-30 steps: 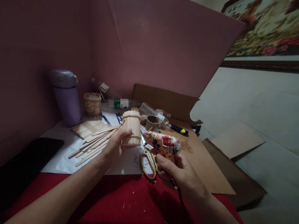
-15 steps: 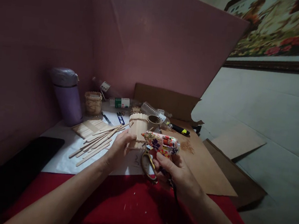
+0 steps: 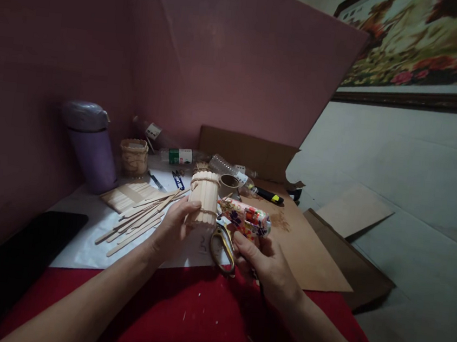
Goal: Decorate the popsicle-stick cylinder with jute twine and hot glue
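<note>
My left hand [image 3: 176,222] is closed round the side of a small cup made of craft sticks [image 3: 204,197], with twine wound near its top and bottom. The cup is held up and slightly tilted. In my right hand [image 3: 262,256] is a flower-patterned hot glue gun [image 3: 246,216], its nozzle end close to the cup's right side. Scissors with gold and black handles [image 3: 222,249] lie just under the glue gun. Left of my left hand is a loose pile of craft sticks [image 3: 137,224], beside a banded bundle of sticks [image 3: 122,197].
A purple tumbler [image 3: 93,154] and a finished-looking stick holder [image 3: 134,157] stand at the back left. Plastic bottles [image 3: 181,157], a tape roll [image 3: 230,182] and a black-yellow utility knife [image 3: 269,196] lie behind. Cardboard [image 3: 312,261] covers the right side; a black flat object [image 3: 41,244] is left.
The whole view has shifted a little, so things sit further left. The cup has tilted and turned slightly in my left hand; the glue gun's nozzle has moved nearer to it.
</note>
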Motion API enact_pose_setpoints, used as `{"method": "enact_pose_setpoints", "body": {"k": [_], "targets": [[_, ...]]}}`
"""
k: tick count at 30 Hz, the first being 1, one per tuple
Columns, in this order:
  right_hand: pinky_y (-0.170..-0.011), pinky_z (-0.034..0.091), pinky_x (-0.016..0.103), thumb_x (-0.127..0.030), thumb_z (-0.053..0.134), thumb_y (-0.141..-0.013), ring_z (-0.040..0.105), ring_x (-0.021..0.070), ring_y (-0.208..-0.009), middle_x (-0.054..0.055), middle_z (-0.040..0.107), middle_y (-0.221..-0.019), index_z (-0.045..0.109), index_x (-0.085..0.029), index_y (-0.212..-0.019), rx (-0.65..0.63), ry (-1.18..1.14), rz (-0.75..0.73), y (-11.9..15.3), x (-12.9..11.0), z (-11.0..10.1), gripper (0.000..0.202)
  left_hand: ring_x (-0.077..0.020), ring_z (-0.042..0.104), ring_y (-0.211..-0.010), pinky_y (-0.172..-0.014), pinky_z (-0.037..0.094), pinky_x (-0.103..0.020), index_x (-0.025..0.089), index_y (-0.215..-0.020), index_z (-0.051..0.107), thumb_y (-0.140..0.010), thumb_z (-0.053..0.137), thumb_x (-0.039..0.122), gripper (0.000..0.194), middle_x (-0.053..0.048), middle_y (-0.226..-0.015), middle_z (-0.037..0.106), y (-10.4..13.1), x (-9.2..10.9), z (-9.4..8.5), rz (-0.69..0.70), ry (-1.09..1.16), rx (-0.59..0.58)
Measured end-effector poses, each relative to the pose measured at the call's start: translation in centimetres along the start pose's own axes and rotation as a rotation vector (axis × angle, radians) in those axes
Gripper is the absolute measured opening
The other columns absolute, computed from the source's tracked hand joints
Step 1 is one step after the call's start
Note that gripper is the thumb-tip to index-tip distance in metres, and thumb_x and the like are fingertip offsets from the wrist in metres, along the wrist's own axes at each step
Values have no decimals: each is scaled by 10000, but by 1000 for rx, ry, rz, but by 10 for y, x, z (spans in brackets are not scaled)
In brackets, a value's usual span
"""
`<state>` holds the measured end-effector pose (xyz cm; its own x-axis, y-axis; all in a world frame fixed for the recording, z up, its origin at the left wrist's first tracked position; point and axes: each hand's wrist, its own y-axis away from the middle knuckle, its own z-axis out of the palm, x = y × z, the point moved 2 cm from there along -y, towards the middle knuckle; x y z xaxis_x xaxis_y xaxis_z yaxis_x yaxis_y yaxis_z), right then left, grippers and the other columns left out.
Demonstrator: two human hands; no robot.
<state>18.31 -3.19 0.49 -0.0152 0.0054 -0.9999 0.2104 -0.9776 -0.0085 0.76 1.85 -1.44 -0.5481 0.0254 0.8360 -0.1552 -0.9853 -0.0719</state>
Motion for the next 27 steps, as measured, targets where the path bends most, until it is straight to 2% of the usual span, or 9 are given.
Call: {"method": "enact_pose_setpoints", "body": {"k": [3,6,11,14,19,23,27], "targets": [[-348,275,169,-514,695,-778,353,39,-392,-65,422,-495,504,-175,-627,35,-38,-2,-4,1,-8,418,-191,649,-776,-678,523,-293,134,-1050,651,-757,645,305,339,-74,-903,714,0,1,-1,17,-15,24],[-338,262,148,-491,669,-812,307,33,-406,-77,383,-517,507,-172,-675,-48,-194,68,-7,2,-14,383,-183,641,-760,-674,535,-300,134,-1039,644,-750,653,292,330,-58,-864,704,-1,1,-1,20,-15,47],[-329,259,125,-405,727,-781,315,22,-446,-57,453,-682,571,-167,-864,-93,-389,113,-9,6,-22,296,-162,633,-709,-639,536,-280,142,-990,641,-712,690,266,309,-28,-806,690,-2,1,-1,7,40,111],[-338,267,119,-388,718,-792,322,24,-451,-49,468,-702,598,-165,-967,-89,-453,150,-11,10,-29,308,-176,637,-725,-644,538,-294,129,-1017,637,-700,705,274,355,-45,-829,698,-3,0,-2,-4,39,110],[-351,234,112,-362,702,-805,301,24,-460,-42,476,-705,615,-162,-982,-81,-553,200,-12,16,-39,281,-199,647,-700,-633,532,-314,111,-1000,643,-684,716,293,371,-69,-810,708,-4,0,-4,-35,23,152],[-355,208,146,-413,703,-786,292,40,-454,-45,477,-674,613,-170,-938,-48,-424,163,-12,19,-39,301,-199,653,-673,-621,524,-306,109,-963,647,-678,723,304,353,-66,-768,704,-4,-1,-4,-59,30,185],[-435,306,220,-511,680,-766,380,84,-472,-37,479,-577,562,-172,-704,148,92,-24,-21,21,-53,364,-183,646,-648,-610,521,-292,129,-935,654,-663,745,303,335,-44,-756,701,-4,-2,-5,-67,58,187]]}}
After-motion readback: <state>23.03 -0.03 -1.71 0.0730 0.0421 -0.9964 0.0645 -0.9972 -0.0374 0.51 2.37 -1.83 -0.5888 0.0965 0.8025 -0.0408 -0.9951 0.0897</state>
